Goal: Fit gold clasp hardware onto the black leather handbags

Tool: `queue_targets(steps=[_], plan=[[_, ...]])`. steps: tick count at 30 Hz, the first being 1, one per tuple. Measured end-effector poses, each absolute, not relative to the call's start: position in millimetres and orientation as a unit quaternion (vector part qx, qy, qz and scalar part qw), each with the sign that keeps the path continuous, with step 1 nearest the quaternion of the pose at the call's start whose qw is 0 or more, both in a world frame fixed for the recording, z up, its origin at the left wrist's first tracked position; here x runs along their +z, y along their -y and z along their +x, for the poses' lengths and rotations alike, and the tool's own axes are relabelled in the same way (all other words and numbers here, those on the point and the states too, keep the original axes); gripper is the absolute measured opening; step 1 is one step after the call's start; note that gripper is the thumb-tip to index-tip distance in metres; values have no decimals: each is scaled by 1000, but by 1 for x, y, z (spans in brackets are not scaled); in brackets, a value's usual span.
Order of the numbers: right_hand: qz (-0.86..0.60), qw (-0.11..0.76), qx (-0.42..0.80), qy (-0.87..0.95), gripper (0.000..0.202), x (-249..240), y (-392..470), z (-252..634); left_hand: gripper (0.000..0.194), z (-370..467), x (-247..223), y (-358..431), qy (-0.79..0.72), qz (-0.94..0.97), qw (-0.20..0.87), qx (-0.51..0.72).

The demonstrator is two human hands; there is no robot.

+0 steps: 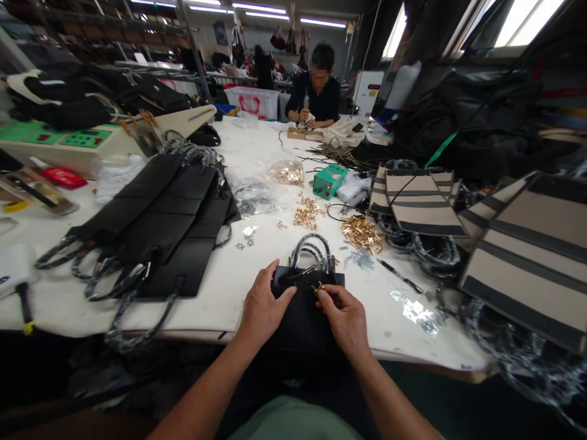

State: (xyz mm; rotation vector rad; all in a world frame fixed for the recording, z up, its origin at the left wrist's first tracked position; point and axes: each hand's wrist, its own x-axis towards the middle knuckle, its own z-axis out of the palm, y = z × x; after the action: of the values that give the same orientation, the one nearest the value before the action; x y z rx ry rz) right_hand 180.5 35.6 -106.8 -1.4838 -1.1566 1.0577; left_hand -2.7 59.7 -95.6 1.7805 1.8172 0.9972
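Note:
A black bag piece (305, 318) with plastic-wrapped handles lies over the table's front edge, its lower part hanging down. My left hand (266, 302) rests at its left side, thumb on the black surface and fingers spread along the edge. At the upper right of the piece, my right hand (343, 315) pinches a small gold metal fitting (317, 287) between thumb and forefinger, close against the surface. Beyond the handles lie loose gold fittings (306, 214) and a larger gold pile (361, 233). Thin metal plates (360, 260) are scattered nearby.
Black bag pieces (160, 214) are stacked on the left. Beige-and-black pieces (532, 250) lie at the right, near a pen (400, 276) and clear plates (415, 310). A green box (329, 181) stands mid-table. Across it, a person (316, 91) works.

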Motion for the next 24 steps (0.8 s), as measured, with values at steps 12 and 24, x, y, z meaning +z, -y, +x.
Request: queue_targets(steps=[12,24], plan=[[-606,463,406,504,32,-113,-33,179,13,2,-99,-56,-621,635,234,395],[-608,456,384,524,31,-111,-32,179,62,-19,-89,-53,-624,377,507,459]])
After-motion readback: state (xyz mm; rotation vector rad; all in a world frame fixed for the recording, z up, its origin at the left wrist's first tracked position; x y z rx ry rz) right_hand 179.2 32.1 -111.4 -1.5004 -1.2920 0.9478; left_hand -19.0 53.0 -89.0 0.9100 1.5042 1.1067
